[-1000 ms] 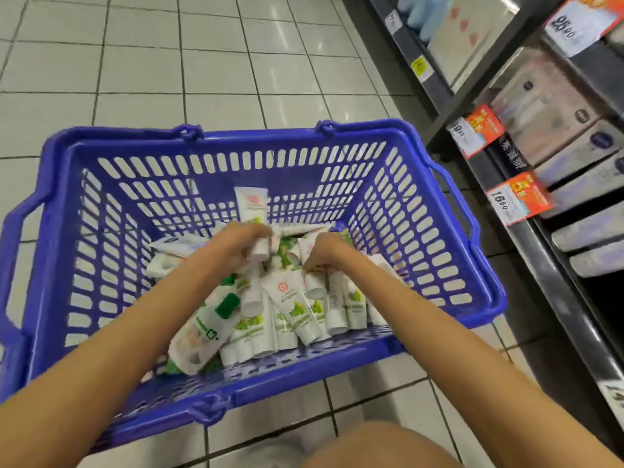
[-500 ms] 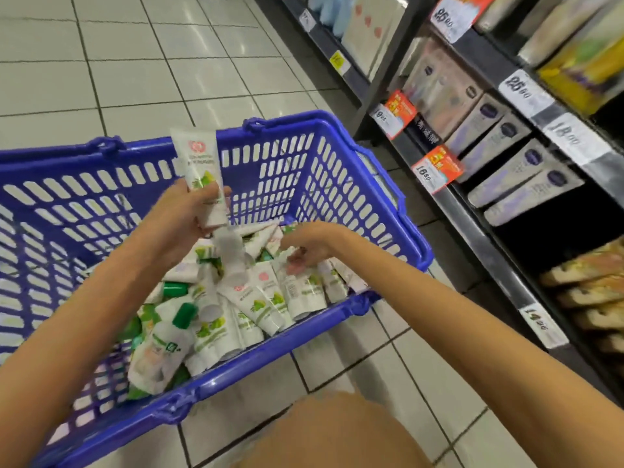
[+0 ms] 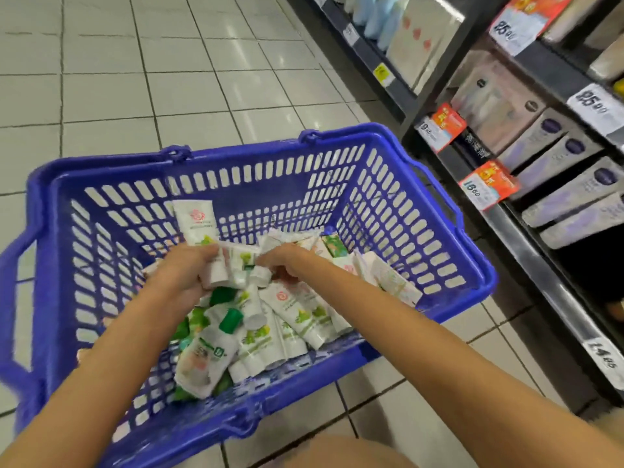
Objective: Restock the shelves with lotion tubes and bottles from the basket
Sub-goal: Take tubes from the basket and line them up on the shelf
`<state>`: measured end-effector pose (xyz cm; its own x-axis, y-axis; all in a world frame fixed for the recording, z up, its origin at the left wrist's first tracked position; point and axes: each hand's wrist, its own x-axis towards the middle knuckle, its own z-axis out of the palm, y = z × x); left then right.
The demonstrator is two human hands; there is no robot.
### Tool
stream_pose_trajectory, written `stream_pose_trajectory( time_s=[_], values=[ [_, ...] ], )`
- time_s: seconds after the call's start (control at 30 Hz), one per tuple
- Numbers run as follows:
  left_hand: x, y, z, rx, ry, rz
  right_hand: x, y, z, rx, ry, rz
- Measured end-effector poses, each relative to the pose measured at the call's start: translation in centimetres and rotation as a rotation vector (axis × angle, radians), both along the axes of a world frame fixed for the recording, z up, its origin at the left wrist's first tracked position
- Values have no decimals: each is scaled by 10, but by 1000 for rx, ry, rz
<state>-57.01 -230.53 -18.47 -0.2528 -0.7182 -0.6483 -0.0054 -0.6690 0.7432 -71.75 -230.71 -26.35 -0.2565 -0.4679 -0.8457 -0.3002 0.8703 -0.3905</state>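
l hand [image 3: 189, 275] round upright tube [image 3: 196, 222], r hand [image 3: 287, 263] among tubes [image 3: 299, 315] in basket [image 3: 341, 143]

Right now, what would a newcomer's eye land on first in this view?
The big blue basket fills the middle of the view, holding a heap of white lotion tubes and a green-capped bottle. Both hands are down in the heap: the left hand grips one upright tube, and the right hand reaches in beside it. At the right, dark shelves carry orange price tags.
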Motion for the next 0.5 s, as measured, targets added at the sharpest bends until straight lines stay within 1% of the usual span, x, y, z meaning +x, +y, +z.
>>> stream_pose_trajectory(
  time_s=[0.07, 0.13, 0.23, 0.27, 0.37, 0.43, 0.5],
  values=[
    [2, -3, 0, 17, 16, 31, 3, 1, -6, -42, -5, -97],
    [0, -5, 2, -9, 39, 31, -4, 5, -2, -99, -71, -222],
    [-13, 0, 12, -49, 118, 29, -32, 19, 27, -225, -297, -343],
    [-22, 4, 18, -81, 137, -2, -44, 27, 42, -269, -338, -358],
    [-56, 21, 44, -182, 239, -164, -86, 66, 104, -384, -347, -337],
    [-87, 37, 63, -229, 352, -319, -115, 105, 146, -476, -449, -370],
    [-125, 58, 87, -264, 449, -474, -141, 153, 184, -583, -539, -474]
  ],
)
